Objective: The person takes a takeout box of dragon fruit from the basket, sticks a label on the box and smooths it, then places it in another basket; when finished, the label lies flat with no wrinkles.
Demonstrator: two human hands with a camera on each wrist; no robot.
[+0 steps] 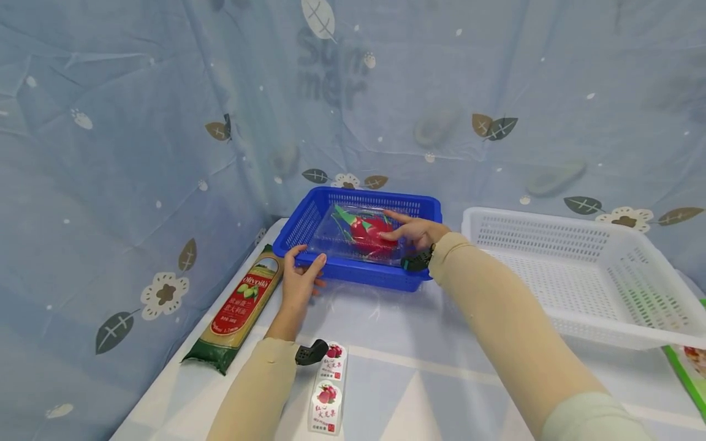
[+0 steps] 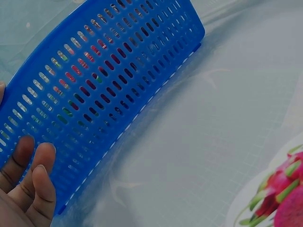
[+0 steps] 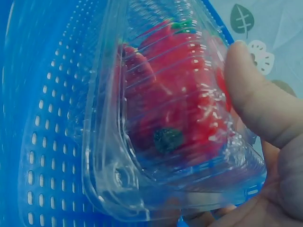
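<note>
A blue perforated basket [image 1: 358, 274] stands against the back curtain. Inside it, tilted, is a clear plastic clamshell box [image 3: 106, 189] with a red dragon fruit [image 3: 180, 94] in it, green at its tips. My right hand [image 1: 416, 231] grips the box by its right end, thumb on top and fingers underneath in the right wrist view. At the basket's front left corner, my left hand [image 1: 300, 278] holds the rim, its thumb over the edge. Several left fingertips [image 2: 45, 153] show outside the slotted wall in the left wrist view.
A green-and-red pasta packet [image 1: 245, 300] lies left of the blue basket. Dragon fruit stickers [image 1: 326, 407] lie on the table in front. To the right stands a white basket [image 1: 551, 239], with a green-edged packet [image 1: 686, 380] partly under it.
</note>
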